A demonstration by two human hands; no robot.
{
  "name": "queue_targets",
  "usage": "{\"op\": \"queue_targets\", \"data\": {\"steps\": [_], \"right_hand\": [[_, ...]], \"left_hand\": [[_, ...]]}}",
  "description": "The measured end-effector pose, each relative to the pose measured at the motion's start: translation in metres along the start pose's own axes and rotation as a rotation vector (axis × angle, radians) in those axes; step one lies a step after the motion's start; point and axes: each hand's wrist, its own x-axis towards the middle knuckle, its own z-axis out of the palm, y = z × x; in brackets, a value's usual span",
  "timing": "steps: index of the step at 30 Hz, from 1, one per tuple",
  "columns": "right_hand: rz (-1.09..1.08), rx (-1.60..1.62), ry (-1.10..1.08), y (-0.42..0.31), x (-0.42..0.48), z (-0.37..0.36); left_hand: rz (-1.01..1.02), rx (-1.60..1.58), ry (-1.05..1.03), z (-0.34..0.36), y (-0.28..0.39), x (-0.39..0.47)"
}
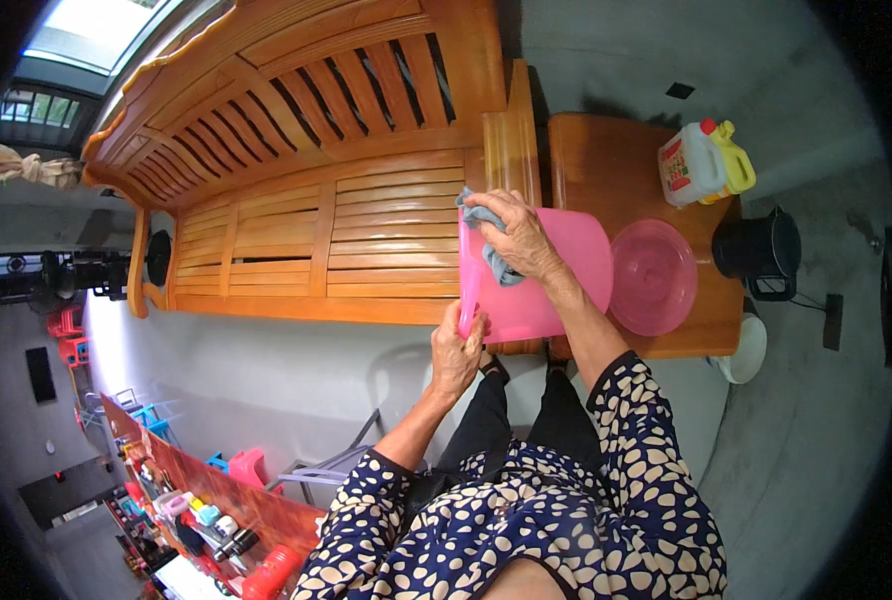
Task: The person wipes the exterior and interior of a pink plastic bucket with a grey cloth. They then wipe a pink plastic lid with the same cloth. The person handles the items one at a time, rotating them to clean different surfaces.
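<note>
A pink plastic bin [566,262] is tilted in front of me, above the end of the wooden bench. The fingers of my left hand [455,351] are closed around its rim at the near corner. My right hand [517,231] presses a grey-blue cloth [500,264] against the bin near the far end of that rim. Part of the cloth is hidden under my fingers. Just right of the bin, a round pink plastic basin [654,277] rests on a brown wooden side table [603,169].
The slatted wooden bench [393,240] stretches left. On the side table are plastic jugs [693,165] and a dark pitcher [757,244] at its edge. A white bucket [746,349] stands beside it. Behind me to the left are a cluttered red table [213,450] and a pink stool [248,469].
</note>
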Motion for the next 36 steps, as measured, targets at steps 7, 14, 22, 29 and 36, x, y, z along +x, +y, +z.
{"op": "queue_targets", "data": {"steps": [7,14,22,29,36], "right_hand": [[-0.13,-0.049,-0.025,-0.023,-0.038,-0.008],[-0.148,-0.181,0.106,-0.022,-0.045,-0.004],[-0.056,-0.532,0.356,0.011,-0.027,0.007],[-0.275,-0.415,0.216,-0.049,-0.089,0.026],[-0.558,-0.553,0.266,-0.107,-0.075,0.007]], "left_hand": [[-0.027,0.073,0.084,0.006,0.004,0.002],[-0.02,0.022,0.037,0.004,0.0,0.002],[-0.071,-0.109,-0.107,-0.003,0.001,0.01],[-0.18,-0.456,0.056,-0.002,0.017,0.002],[-0.059,-0.444,0.17,-0.039,0.07,-0.02]]}}
